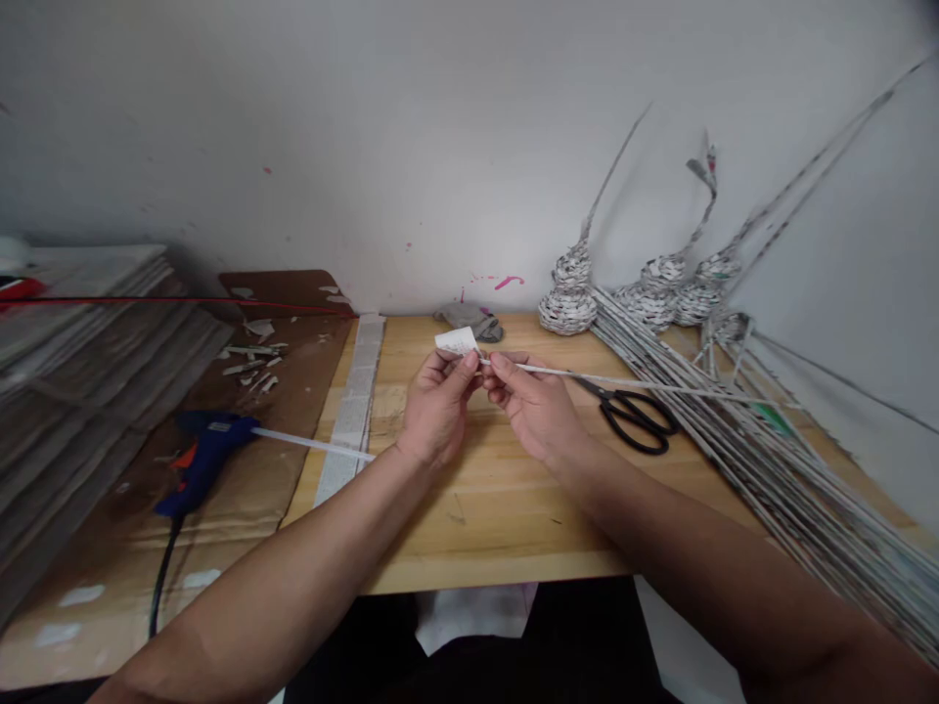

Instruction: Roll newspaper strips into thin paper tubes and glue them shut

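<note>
1. Pinches a thin rolled paper stick (623, 381) in both hands, above the back half of the wooden table (476, 518), near its middle.
2. Clamps left hand (438, 406) thumb and forefinger on the stick's left end, right under a loose white paper flap (456, 341) curling up from it.
3. Clamps right hand (532, 406) fingertips on the stick just beside the left hand, the two hands nearly touching.
4. Looks pale grey-white, very slim and straight; runs rightward from the hands toward the table's right edge.
5. Passes over black scissors (635, 416) lying flat just right of the right hand, blades pointing back at that hand.
6. Ends over a bundle of long paper sticks (770, 460) laid along the right edge, from back corner to front corner.
7. At the back right corner: woven paper coils (568, 298) with loose ends rising against the wall; at the back edge behind the hands, a grey cloth (469, 318).
8. Off the left edge: a white strip (352, 411), then a blue glue gun (205, 460) on brown cardboard, its glue stick (308, 443) aimed at the left forearm; paper scraps (253, 362) behind; stacked boards (80, 372) far left.
</note>
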Available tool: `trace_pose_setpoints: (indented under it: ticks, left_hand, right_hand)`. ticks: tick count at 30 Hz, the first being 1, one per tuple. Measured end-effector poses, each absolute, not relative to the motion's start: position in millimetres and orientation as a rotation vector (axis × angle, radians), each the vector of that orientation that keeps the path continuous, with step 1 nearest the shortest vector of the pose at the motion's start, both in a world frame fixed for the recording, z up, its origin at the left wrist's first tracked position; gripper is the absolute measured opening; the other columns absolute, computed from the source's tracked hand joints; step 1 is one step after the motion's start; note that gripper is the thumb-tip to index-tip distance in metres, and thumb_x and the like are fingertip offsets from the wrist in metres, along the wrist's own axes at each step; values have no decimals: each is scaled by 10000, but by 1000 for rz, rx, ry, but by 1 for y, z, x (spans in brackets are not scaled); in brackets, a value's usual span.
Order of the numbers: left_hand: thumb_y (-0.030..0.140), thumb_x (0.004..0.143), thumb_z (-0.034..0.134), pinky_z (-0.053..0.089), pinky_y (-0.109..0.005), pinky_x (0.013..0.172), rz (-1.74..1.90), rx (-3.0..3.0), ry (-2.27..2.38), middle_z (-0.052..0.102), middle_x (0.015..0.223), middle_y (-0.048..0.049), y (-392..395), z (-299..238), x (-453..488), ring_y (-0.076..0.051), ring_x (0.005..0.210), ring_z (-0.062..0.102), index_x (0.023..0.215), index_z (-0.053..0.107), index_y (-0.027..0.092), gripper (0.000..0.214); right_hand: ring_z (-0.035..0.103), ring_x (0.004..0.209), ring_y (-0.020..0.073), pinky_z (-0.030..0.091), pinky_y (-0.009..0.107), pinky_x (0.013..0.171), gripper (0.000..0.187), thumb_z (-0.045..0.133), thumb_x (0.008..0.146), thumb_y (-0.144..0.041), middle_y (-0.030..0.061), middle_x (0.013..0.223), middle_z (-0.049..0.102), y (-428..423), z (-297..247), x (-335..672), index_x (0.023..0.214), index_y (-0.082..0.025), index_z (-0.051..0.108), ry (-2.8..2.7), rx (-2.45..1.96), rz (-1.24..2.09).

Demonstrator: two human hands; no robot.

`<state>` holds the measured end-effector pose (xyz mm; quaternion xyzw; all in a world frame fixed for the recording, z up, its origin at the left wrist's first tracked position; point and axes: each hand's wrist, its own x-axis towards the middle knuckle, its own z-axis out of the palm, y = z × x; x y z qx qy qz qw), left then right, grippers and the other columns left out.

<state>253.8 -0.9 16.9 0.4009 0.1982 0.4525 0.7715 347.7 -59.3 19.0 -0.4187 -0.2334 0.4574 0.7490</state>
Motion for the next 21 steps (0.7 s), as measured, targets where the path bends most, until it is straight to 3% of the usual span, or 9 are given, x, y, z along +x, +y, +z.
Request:
trace_pose_setpoints:
  ticks: [11, 14, 17, 19, 21]
  left_hand:
    - [207, 583, 865, 492, -236, 765, 1060, 864, 503, 689, 773, 12, 7, 15, 253, -88, 711, 626, 833, 637, 158, 342]
    - [200, 564, 875, 490, -226, 743, 1084, 869, 553, 650, 699, 35, 11, 14, 252, -81, 676, 612, 747, 599, 166, 333]
    - [184, 580, 870, 465, -199, 632, 1062, 851, 604, 580, 629, 63, 14, 14, 250, -67, 598, 558, 707, 568, 182, 328]
    - [178, 601, 860, 443, -192, 580, 1009, 828, 607, 569, 628, 62, 15, 14, 249, -63, 566, 528, 725, 579, 185, 307]
    - [171, 602, 856, 438, -189, 574, 968, 807, 574, 585, 647, 51, 14, 14, 249, -63, 573, 530, 744, 594, 176, 298]
  right_hand:
    - [594, 696, 108, 452, 229, 596, 175, 801, 692, -276, 3, 782, 672, -59, 14, 347, 803, -191, 695, -373, -851, 1155]
    - [618, 678, 129, 467, 249, 575, 198, 743, 760, -369, 29, 798, 701, -60, 13, 346, 830, -194, 684, -331, -892, 1251]
    - [602, 585, 153, 439, 278, 496, 374, 612, 831, -560, 54, 733, 691, -66, 18, 341, 800, -189, 648, -500, -1026, 1351]
    - [585, 561, 165, 437, 301, 500, 387, 596, 838, -582, 49, 694, 670, -72, 23, 340, 760, -204, 618, -815, -1178, 1184]
    - [618, 686, 198, 485, 345, 635, 255, 668, 832, -462, 49, 754, 679, -76, 28, 342, 764, -222, 622, -1200, -1308, 721]
